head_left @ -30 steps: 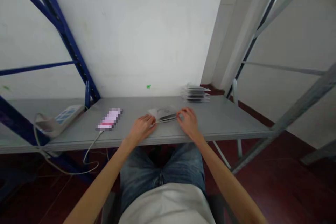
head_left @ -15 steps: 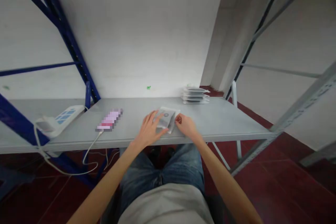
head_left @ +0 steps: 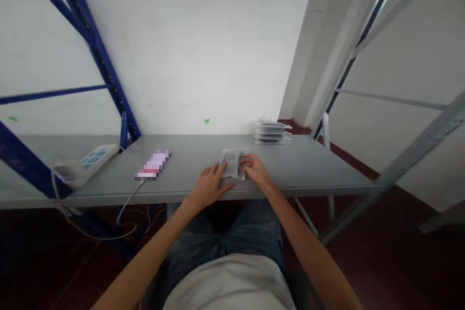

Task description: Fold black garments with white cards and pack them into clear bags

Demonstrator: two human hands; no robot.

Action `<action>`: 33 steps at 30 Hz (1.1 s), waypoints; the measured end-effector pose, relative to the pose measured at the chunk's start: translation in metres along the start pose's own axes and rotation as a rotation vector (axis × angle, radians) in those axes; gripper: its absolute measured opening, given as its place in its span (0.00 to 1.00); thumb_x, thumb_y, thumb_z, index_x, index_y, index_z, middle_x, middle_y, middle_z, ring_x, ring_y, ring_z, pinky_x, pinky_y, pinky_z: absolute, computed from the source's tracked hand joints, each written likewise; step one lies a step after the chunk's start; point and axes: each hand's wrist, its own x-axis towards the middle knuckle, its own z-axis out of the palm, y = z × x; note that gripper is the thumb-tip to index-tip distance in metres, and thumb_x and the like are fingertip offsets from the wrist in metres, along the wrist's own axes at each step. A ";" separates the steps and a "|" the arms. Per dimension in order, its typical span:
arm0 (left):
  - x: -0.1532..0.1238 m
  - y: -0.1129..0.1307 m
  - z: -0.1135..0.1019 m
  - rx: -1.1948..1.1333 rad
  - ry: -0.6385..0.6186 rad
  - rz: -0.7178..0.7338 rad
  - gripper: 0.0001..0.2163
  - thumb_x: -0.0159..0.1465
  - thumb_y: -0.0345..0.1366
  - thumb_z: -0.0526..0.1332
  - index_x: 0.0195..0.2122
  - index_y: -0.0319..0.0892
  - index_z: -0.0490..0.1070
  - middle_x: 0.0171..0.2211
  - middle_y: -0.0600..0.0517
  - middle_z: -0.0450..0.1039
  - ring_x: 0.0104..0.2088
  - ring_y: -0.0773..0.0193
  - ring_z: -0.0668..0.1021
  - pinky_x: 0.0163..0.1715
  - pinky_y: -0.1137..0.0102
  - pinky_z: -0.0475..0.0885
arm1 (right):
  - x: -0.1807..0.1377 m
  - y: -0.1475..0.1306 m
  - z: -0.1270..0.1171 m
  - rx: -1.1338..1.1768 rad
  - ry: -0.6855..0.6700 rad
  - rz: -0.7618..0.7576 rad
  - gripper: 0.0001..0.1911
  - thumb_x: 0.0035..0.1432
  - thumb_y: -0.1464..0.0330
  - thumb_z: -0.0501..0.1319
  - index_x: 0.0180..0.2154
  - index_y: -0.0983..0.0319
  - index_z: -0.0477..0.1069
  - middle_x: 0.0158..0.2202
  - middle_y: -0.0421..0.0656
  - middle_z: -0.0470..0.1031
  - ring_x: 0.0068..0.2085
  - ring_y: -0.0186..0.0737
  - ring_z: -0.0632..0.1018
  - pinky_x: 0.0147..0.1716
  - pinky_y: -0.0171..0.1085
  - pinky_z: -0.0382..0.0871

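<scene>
A small, flat, translucent plastic bag [head_left: 229, 163] with a dark round mark on its face lies near the front of the grey shelf [head_left: 189, 155]. My left hand [head_left: 209, 186] is open at its left side, fingers spread, the index fingertip resting on the bag's lower left part. At the opposite side, my right hand [head_left: 255, 169] has its fingers curled and closed on the bag's right edge. What is inside the bag cannot be made out.
A stack of several similar flat packets [head_left: 271, 132] stands at the back right by the wall. To the left lie a phone [head_left: 154, 164] with a blurred screen and a white power strip [head_left: 96, 161]. A white cable [head_left: 127, 207] hangs over the front edge. Blue posts [head_left: 109, 72] frame the left side.
My left hand has drawn back slightly toward me and left, uncovering more of the bag. The right fingers have shifted a little on its right edge, and the bag lies flatter.
</scene>
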 end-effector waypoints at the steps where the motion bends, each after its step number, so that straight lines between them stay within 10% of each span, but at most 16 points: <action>1: 0.001 0.003 -0.003 0.011 0.011 0.003 0.32 0.70 0.54 0.61 0.71 0.44 0.59 0.64 0.36 0.70 0.59 0.44 0.78 0.58 0.53 0.71 | 0.002 0.001 -0.001 0.005 0.014 0.018 0.19 0.57 0.69 0.66 0.51 0.59 0.69 0.41 0.43 0.83 0.35 0.39 0.83 0.33 0.37 0.77; 9: 0.007 0.009 -0.022 0.108 0.018 -0.031 0.19 0.70 0.44 0.64 0.60 0.46 0.70 0.44 0.43 0.82 0.42 0.50 0.83 0.42 0.63 0.75 | 0.000 -0.005 -0.021 0.145 -0.103 0.096 0.25 0.55 0.66 0.65 0.56 0.59 0.75 0.46 0.45 0.84 0.39 0.42 0.83 0.31 0.35 0.75; 25: 0.007 0.013 -0.024 0.112 -0.074 0.065 0.18 0.73 0.40 0.60 0.63 0.48 0.72 0.63 0.43 0.73 0.57 0.47 0.77 0.48 0.58 0.78 | -0.002 -0.011 -0.009 -0.052 -0.062 0.089 0.21 0.54 0.66 0.69 0.51 0.57 0.80 0.43 0.43 0.84 0.28 0.36 0.79 0.26 0.33 0.74; 33: 0.016 -0.006 -0.040 0.160 -0.181 -0.040 0.20 0.74 0.31 0.53 0.63 0.49 0.73 0.59 0.47 0.77 0.56 0.51 0.79 0.51 0.60 0.77 | -0.004 -0.033 -0.051 -0.095 -0.002 0.155 0.22 0.51 0.70 0.66 0.49 0.58 0.82 0.36 0.41 0.83 0.29 0.33 0.76 0.22 0.27 0.63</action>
